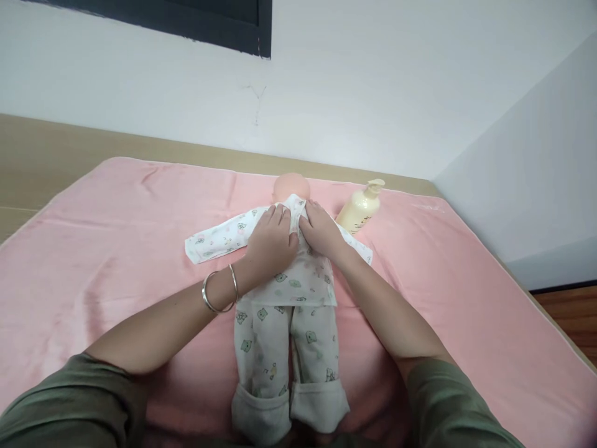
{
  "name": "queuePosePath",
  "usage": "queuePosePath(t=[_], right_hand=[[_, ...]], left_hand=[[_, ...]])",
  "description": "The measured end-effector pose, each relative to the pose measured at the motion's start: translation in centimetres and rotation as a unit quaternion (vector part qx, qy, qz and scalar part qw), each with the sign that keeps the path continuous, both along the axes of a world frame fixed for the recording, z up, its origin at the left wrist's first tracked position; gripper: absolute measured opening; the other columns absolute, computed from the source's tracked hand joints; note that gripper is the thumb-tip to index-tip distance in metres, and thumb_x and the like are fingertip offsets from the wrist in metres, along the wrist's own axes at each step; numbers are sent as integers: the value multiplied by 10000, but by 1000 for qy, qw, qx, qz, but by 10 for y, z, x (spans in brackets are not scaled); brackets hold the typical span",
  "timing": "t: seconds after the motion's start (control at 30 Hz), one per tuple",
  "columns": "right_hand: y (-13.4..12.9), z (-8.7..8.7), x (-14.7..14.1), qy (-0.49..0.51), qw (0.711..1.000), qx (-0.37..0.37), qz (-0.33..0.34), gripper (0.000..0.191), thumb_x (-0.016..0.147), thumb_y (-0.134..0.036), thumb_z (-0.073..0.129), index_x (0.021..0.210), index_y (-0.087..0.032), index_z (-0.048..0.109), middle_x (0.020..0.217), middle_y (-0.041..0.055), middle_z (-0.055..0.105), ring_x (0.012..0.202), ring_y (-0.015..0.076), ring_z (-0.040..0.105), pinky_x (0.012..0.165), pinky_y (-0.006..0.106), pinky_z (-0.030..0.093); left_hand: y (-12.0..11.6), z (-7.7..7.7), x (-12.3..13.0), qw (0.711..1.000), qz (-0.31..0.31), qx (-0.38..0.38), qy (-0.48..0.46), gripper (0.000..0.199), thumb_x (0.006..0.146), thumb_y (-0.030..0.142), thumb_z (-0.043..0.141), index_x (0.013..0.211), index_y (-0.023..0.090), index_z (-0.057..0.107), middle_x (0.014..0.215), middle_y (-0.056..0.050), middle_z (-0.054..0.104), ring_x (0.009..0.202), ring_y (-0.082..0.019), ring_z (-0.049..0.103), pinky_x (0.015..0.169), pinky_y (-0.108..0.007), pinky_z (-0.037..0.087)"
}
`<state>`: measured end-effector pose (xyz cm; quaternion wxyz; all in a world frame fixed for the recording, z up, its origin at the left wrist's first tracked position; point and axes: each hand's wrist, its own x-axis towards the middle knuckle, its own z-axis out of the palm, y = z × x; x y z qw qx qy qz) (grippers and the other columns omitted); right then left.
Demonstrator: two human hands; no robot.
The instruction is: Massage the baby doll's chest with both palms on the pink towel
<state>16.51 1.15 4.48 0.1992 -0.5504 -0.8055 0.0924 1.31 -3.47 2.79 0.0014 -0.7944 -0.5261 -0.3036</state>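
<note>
The left hand [272,244] and right hand [323,233] rest near the collar [295,201] of a shirt [308,283] on a doll [291,185] lying on a pink sheet [135,249]; whether either grip pinches cloth cannot be told. Light, even handling should keep the collar flat.

Single head-worn view, looking forward and down from the near side.
It faces across the pink sheet [140,267] to the white wall [354,93] at the far side, close enough that the green sleeves [84,401] fill the near left and right corners.
</note>
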Motion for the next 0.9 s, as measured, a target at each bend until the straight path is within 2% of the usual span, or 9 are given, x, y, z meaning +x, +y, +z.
queuePosePath(t=[0.13,0.23,0.33,0.4,0.53,0.67,0.9], right_hand=[[-33,-2,-15,-57,997,46,-1,587,1004,-282,320,1442,91,440,1508,310,479,1459,392,410,1236,541,306],[-58,-1,-25,-77,994,76,10,600,1018,-288,301,1497,62,391,1577,303,396,1508,406,335,1233,574,302],[-56,2,-23,-77,995,59,38,589,1020,-279,285,1501,39,405,1590,282,392,1534,376,301,1248,569,287],[-40,4,-16,-68,996,21,49,607,1019,-300,300,1505,50,394,1598,276,384,1543,360,291,1262,549,277],[-9,3,-2,-27,999,-35,-15,683,1011,-409,353,1530,35,362,1618,254,361,1535,351,316,1261,521,282],[-6,-5,-2,-14,999,-11,-38,682,1002,-422,370,1516,26,397,1600,251,396,1515,356,351,1259,518,267],[-9,-9,-3,-6,999,15,-35,654,1001,-419,374,1489,11,442,1569,250,446,1481,348,405,1239,515,298]], left_hand=[[22,8,-10,995,25,-91,-37,307,876,194,378,1047,115,621,1070,-181,679,1024,-304,627,975,-486,516],[31,5,-14,992,49,-95,-68,267,883,183,348,947,171,607,961,-143,684,915,-278,621,902,-464,529],[30,-4,-13,994,57,-57,-72,299,909,197,327,974,172,618,988,-139,685,966,-279,617,939,-458,514],[28,-11,-10,994,62,-43,-78,362,929,226,326,1108,142,630,1105,-151,690,1069,-285,613,1009,-461,494],[26,-16,-8,992,70,-48,-90,513,963,312,334,1340,56,570,1341,-197,633,1257,-316,555,1125,-491,432],[26,-16,-8,991,75,-59,-99,537,966,320,335,1363,47,573,1369,-189,627,1284,-312,551,1153,-473,418],[26,-14,-9,992,73,-50,-95,507,960,304,347,1342,65,580,1357,-192,631,1277,-315,556,1143,-491,427]])
